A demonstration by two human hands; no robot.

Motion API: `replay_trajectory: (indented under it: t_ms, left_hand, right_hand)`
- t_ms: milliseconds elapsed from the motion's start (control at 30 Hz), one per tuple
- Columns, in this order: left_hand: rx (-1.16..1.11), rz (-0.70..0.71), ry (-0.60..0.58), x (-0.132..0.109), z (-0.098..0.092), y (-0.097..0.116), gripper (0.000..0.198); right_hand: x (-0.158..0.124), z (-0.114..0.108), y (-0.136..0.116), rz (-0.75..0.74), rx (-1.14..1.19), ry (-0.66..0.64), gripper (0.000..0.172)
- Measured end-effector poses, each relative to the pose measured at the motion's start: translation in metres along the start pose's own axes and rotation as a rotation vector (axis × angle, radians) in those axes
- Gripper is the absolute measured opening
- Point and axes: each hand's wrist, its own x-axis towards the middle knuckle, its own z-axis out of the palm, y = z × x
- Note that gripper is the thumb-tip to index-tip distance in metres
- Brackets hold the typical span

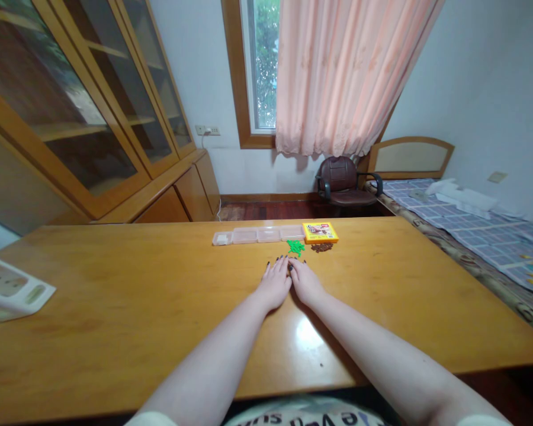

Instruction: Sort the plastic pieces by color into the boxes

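My left hand (274, 286) lies palm down on the wooden table (160, 296), its fingers stretched forward. Beside it, my right hand (307, 284) also rests palm down, its fingertips angled in against the left hand. Neither hand shows anything held. Just beyond my fingertips is a loose pile of small bright green pieces (295, 247). A pile of small dark brown pieces (322, 247) sits to its right, in front of a yellow box (320, 232) with a printed top. Left of the box runs a row of clear plastic compartments (269, 235), with something whitish in the leftmost one.
A white object with a socket-like panel (13, 287) stands at the table's left edge. Past the far edge are a dark red armchair (341, 180) and a glass-door cabinet (128, 100). A bed (462, 213) is along the right side.
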Motion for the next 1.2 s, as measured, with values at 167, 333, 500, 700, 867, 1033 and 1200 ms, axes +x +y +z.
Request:
replay_trajectory:
  t_ms: [167, 333, 500, 700, 867, 1033, 1200]
  left_hand:
    - [-0.232, -0.028, 0.081, 0.008, -0.007, -0.016, 0.064]
    - [-0.295, -0.031, 0.178, 0.013, -0.012, -0.026, 0.059]
    - [-0.039, 0.020, 0.092, 0.007, -0.018, -0.020, 0.057]
    - [0.184, 0.125, 0.086, -0.002, -0.007, 0.007, 0.070]
    - [0.261, 0.290, 0.008, -0.001, 0.006, 0.019, 0.055]
    - [0.266, 0.111, 0.093, 0.010, 0.012, 0.011, 0.051]
    - [0.179, 0.045, 0.159, 0.015, -0.014, -0.004, 0.052]
  right_hand:
    - [0.016, 0.018, -0.012, 0.019, 0.201, -0.027, 0.041]
    - [0.048, 0.014, -0.005, 0.144, 0.547, 0.219, 0.031]
    - [0.069, -0.016, 0.027, 0.187, 0.775, 0.570, 0.031]
    - [0.064, -0.011, 0.042, 0.235, 0.854, 0.483, 0.024]
    - [0.064, -0.009, 0.035, 0.217, 0.772, 0.411, 0.024]
    - [0.060, -0.014, 0.028, 0.152, 0.725, 0.289, 0.023]
    - [0.058, -0.014, 0.022, 0.106, 0.609, 0.032, 0.023]
